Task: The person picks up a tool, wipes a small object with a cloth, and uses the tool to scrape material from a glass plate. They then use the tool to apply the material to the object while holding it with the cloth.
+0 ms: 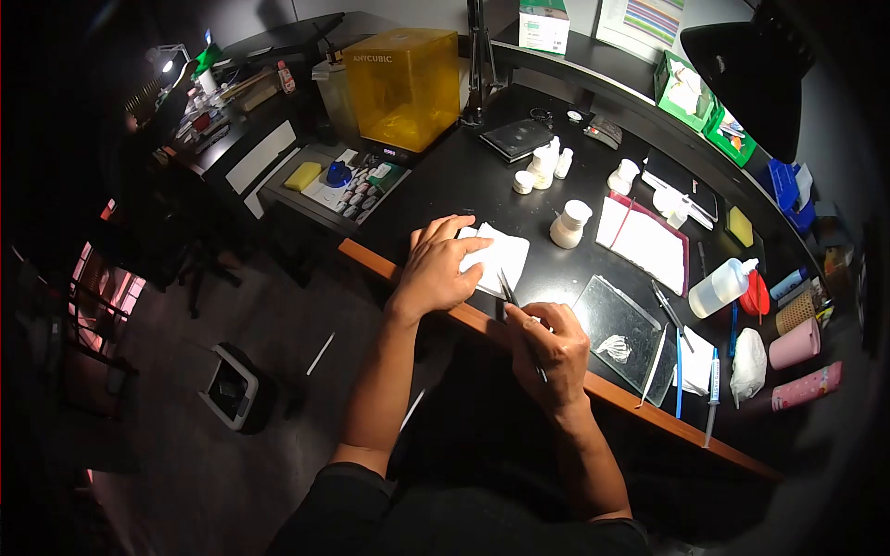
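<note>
My left hand lies over a folded white tissue at the table's front edge, fingers and thumb apart and touching it. In my right hand is a slim, pen-like tool with a dark shaft and a narrow tip. That tip meets the tissue, just right of my left thumb. Right of my right hand is a glass slab bearing a patch of white paste or powder. A small white-capped jar stands behind the tissue.
A yellow-covered ANYCUBIC machine stands at the back left. Further right are a white pad in a red tray, a squeeze bottle, a syringe and several thin tools. A wooden strip edges the table.
</note>
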{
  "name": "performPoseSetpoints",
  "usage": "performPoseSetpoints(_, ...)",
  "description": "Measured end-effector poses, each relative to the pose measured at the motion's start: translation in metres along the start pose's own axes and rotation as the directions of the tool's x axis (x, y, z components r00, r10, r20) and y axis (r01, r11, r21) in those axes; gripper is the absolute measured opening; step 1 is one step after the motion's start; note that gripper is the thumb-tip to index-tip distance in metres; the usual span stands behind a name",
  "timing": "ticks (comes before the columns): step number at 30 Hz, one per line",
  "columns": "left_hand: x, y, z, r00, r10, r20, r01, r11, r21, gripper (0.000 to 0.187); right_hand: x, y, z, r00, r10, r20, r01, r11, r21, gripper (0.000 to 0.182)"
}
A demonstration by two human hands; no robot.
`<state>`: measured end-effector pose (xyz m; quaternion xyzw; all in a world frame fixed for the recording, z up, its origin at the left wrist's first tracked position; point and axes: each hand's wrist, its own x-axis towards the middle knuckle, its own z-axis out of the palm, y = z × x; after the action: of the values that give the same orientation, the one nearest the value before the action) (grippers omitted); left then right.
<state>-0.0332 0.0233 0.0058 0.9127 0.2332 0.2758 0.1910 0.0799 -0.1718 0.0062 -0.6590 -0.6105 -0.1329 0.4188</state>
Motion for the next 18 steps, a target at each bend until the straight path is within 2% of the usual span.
performPoseSetpoints(13,-0.0006,-0.0023,0.0018,1.0,-0.004,-0.002,0.004,1.0,0.002,0.038,0.0042,-0.0073,-0.0064,0.997,-0.057,-0.058,0.062,0.993,0.096,0.022)
performPoseSetpoints(18,-0.0001,-0.0016,0.0004,1.0,0.003,-0.008,-0.003,1.0,0.007,0.039,0.0057,-0.0048,0.0,0.988,-0.015,-0.156,0.033,0.993,0.111,0.019)
